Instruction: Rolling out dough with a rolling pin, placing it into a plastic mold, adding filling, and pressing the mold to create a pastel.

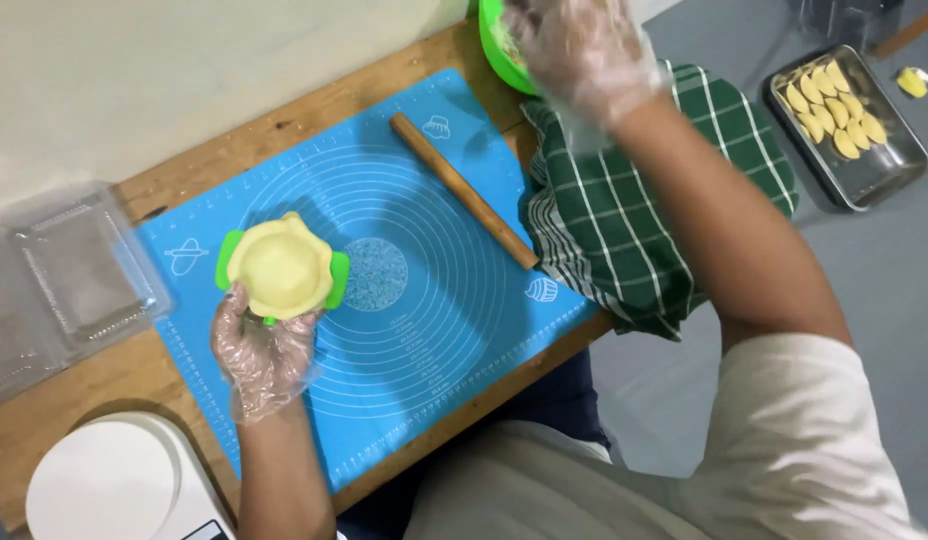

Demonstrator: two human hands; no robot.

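Dough round (pixel 281 266), pale yellow, lies draped over a green dumpling press (pixel 336 281) at about nine o'clock on the blue silicone pastry mat (pixel 424 330). The gloved left hand (pixel 261 352) cups the press from below, fingers curled around its underside. At twelve o'clock the gloved right hand (pixel 582 52) hangs blurred over a green bowl (pixel 496 52); whether it holds anything cannot be told. A wooden rolling pin (pixel 464 190) lies slantwise between the two, just beside a green checked cloth (pixel 644 215). A clear plastic container (pixel 69 280) sits at nine o'clock, a white scale (pixel 109 485) at seven, and a steel tray of folded dumplings (pixel 849 125) at two.
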